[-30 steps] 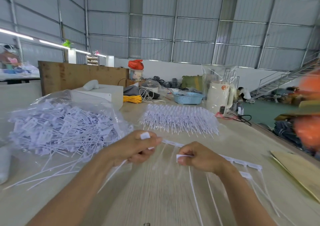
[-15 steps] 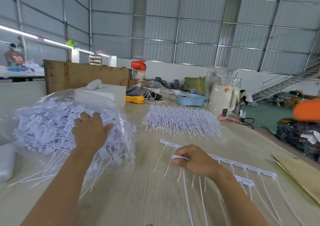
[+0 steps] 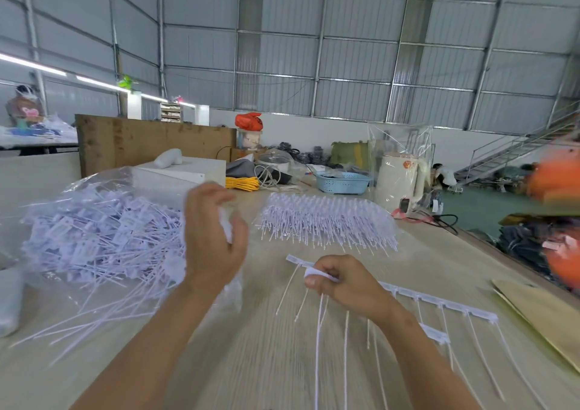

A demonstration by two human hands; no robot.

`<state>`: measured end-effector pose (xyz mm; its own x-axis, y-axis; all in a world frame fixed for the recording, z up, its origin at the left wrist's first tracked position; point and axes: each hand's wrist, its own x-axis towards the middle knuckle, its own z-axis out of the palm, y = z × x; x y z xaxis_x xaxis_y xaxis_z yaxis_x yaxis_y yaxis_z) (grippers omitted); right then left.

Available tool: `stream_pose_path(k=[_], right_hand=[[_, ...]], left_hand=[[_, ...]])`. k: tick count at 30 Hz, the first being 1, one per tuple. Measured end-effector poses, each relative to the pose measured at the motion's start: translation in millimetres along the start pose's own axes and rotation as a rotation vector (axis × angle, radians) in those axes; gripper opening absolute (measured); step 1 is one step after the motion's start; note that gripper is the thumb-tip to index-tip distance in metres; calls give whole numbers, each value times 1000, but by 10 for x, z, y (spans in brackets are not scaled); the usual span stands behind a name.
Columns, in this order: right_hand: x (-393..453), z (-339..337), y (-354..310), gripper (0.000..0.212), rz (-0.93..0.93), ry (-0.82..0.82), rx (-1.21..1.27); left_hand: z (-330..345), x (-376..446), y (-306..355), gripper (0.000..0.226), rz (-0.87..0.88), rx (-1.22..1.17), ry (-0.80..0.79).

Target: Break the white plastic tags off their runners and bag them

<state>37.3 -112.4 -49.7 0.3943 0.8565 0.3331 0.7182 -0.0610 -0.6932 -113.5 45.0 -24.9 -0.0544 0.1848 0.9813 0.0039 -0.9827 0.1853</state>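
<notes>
Tags already broken off fill the clear plastic bag [image 3: 94,230] at the table's [image 3: 251,362] left, their thin tails spilling out of its mouth. Just right of the bag hovers the left hand [image 3: 213,237], blurred, fingers loosely curled and seemingly empty, though I cannot tell for sure. Farther right, the right hand [image 3: 342,281] pinches a white tag [image 3: 317,274] on the runner [image 3: 439,301] lying across the table. Behind it sits a stack of runners [image 3: 326,221].
</notes>
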Motion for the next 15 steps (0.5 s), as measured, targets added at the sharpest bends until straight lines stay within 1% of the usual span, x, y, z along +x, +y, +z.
stream_pose_path(k=[1, 2, 3, 5, 7, 8, 9, 10, 12, 13, 15], right_hand=[[3, 4, 0, 12, 9, 12, 25], [4, 6, -4, 13, 13, 27, 56], [6, 4, -10, 17, 14, 40, 86], [9, 0, -24, 24, 4, 55, 132], [4, 8, -33, 31, -14, 78, 128], [3, 17, -30, 35, -20, 91, 117], [6, 28, -30, 39, -16, 93, 102], [6, 42, -27, 43, -3, 83, 89], [16, 70, -10, 47, 27, 54, 76], [26, 75, 10, 46, 36, 53, 68], [35, 67, 42, 29, 50, 51, 8]], left_hand=[[87, -74, 115, 18, 4, -107, -110], [174, -169, 228, 16, -45, -191, -242], [260, -275, 327, 14, -143, -247, -376], [417, -474, 453, 16, -419, -296, -608], [512, -587, 490, 27, -718, -351, -764], [531, -612, 478, 30, -841, -391, -795], [543, -621, 450, 31, -925, -426, -798], [545, -627, 416, 30, -970, -451, -781], [543, -638, 357, 27, -995, -489, -702], [536, -638, 341, 27, -999, -501, -653], [517, -630, 316, 25, -1038, -537, -554]])
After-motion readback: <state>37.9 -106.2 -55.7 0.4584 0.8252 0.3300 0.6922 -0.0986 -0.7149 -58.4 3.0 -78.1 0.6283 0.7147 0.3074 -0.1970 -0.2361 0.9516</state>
